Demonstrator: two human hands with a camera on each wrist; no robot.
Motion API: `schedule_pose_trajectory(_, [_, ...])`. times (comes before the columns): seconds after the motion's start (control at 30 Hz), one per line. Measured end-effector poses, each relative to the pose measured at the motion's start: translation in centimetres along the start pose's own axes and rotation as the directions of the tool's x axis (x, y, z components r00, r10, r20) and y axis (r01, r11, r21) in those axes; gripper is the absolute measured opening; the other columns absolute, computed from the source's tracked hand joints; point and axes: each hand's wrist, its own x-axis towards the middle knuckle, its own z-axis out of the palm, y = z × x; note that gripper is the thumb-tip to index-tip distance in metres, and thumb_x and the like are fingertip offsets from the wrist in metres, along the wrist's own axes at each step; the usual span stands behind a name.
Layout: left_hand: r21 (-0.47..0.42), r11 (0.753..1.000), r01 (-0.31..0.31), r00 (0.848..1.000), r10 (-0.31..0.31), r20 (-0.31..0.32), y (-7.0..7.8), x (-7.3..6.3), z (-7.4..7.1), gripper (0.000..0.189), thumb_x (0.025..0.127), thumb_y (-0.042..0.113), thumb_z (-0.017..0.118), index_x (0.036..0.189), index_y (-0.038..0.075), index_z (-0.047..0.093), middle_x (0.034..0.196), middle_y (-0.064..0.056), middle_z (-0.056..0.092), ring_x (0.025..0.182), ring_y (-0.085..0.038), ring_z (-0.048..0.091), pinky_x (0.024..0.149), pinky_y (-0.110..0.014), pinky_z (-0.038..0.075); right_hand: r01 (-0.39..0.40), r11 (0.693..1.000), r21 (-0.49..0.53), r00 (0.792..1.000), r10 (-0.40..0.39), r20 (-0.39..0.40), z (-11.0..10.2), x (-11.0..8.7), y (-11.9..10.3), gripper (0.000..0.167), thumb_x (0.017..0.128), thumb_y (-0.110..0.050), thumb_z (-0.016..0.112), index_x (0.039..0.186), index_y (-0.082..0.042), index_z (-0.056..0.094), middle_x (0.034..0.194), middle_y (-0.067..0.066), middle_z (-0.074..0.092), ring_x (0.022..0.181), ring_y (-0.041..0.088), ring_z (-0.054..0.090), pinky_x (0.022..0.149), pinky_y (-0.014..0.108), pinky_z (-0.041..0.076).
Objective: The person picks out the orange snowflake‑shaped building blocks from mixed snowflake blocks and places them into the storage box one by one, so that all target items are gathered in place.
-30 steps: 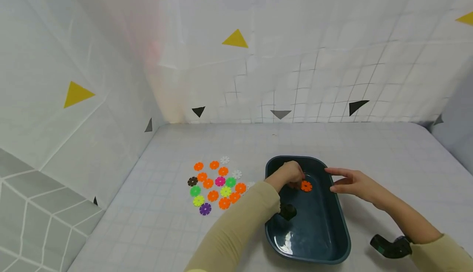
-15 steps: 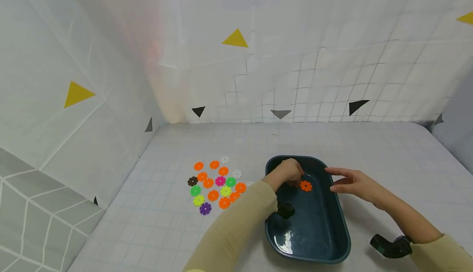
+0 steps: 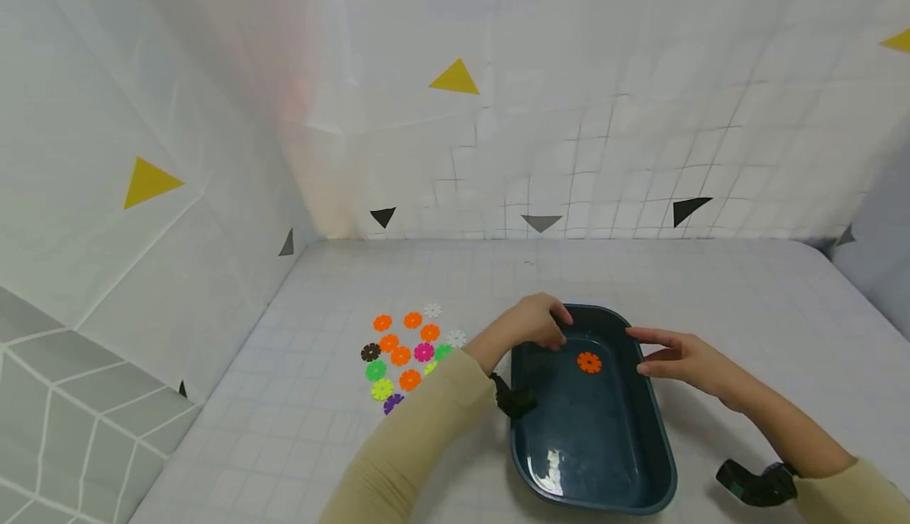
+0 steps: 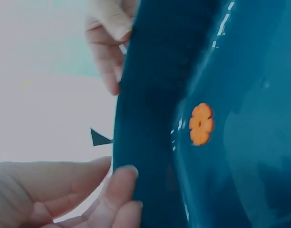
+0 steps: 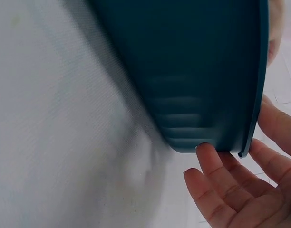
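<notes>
A dark blue-green rectangular tub [image 3: 597, 445] stands on the table with one orange interlocking plastic disc [image 3: 589, 363] flat on its floor. My left hand [image 3: 529, 322] is over the tub's far left rim. Its thumb and loosely bent fingertips hold nothing in the left wrist view, where the orange disc lies farther right. My right hand [image 3: 682, 362] touches the far right corner with its index finger and thumb at the rim. In the right wrist view, straight, spread fingers [image 5: 217, 166] lie against the outer wall of the corner.
Left of the tub lie several loose discs in orange, green, yellow, pink, purple, brown and white, such as a pink disc [image 3: 423, 352]. My left sleeve [image 3: 419, 421] covers part of them. A pale sheet wall [image 3: 569, 160] rises behind the table.
My left hand has drawn back left and up, from beside the orange disc inside the tub to the tub's left rim. The orange disc, the tub and my right hand have stayed put.
</notes>
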Motion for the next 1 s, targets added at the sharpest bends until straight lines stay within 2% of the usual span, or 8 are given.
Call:
schedule_pose_trajectory(0.17, [-0.06,0.998,-0.034,0.998,0.037,0.043,-1.1,-0.9,-1.8,0.025,0.083,0.007,0.066,0.107,0.009,0.063,0.078,-0.003,0.065,0.076,-0.02,0.065,0.073,-0.032,0.053,0.004,1.0,-0.005,1.0,-0.004,-0.005,0.1,-0.2,0.1,0.066,0.086,-0.027,0.063,0.138,0.004,0.034,0.136,0.034,0.034,0.101,0.031,0.059,0.083,0.053,0.047])
schedule_pose_trajectory(0.43, [-0.055,0.997,-0.063,0.997,0.065,0.036,-2.4,-2.2,-4.4,0.024,0.084,0.01,0.065,0.108,0.011,0.063,0.086,-0.003,0.064,0.072,-0.017,0.063,0.068,-0.028,0.052,0.008,1.0,-0.006,1.0,-0.008,-0.009,0.0,0.0,0.0,0.066,0.086,-0.026,0.062,0.138,0.003,0.034,0.136,0.034,0.034,0.102,0.033,0.059,0.083,0.054,0.047])
schedule_pose_trajectory(0.6, [-0.035,0.997,-0.07,0.997,0.071,0.031,-3.1,-2.9,-5.1,0.023,0.084,0.011,0.065,0.107,0.011,0.063,0.085,-0.003,0.064,0.073,-0.02,0.062,0.064,-0.025,0.05,0.01,1.0,-0.005,1.0,-0.01,0.0,-0.1,0.1,-0.1,0.066,0.086,-0.026,0.062,0.138,0.003,0.034,0.136,0.034,0.034,0.102,0.032,0.059,0.083,0.053,0.047])
schedule_pose_trajectory(0.7, [-0.022,0.998,-0.066,0.997,0.067,0.039,-3.6,-3.1,-5.4,0.023,0.084,0.011,0.065,0.106,0.011,0.063,0.085,-0.003,0.065,0.081,-0.028,0.063,0.067,-0.028,0.051,0.014,1.0,-0.009,1.0,-0.014,0.001,-0.1,0.1,-0.2,0.066,0.086,-0.026,0.063,0.138,0.003,0.034,0.136,0.034,0.034,0.101,0.032,0.059,0.083,0.053,0.047])
schedule_pose_trajectory(0.83, [-0.03,0.998,-0.055,0.998,0.056,0.04,-4.5,-3.2,-5.6,0.022,0.083,0.01,0.066,0.105,0.01,0.064,0.085,-0.005,0.065,0.085,-0.032,0.063,0.068,-0.029,0.051,0.021,1.0,-0.016,1.0,-0.021,0.005,-0.1,0.1,-0.2,0.065,0.086,-0.026,0.063,0.138,0.003,0.034,0.135,0.034,0.034,0.1,0.03,0.06,0.083,0.052,0.048])
schedule_pose_trajectory(1.0, [-0.04,0.998,-0.052,0.998,0.053,0.032,-5.6,-3.3,-6.0,0.022,0.084,0.008,0.064,0.107,0.006,0.063,0.085,-0.006,0.064,0.085,-0.032,0.063,0.064,-0.024,0.05,0.017,1.0,-0.021,1.0,-0.017,0.009,-0.1,0.1,-0.2,0.066,0.086,-0.026,0.063,0.138,0.003,0.034,0.135,0.034,0.034,0.1,0.03,0.06,0.083,0.052,0.048])
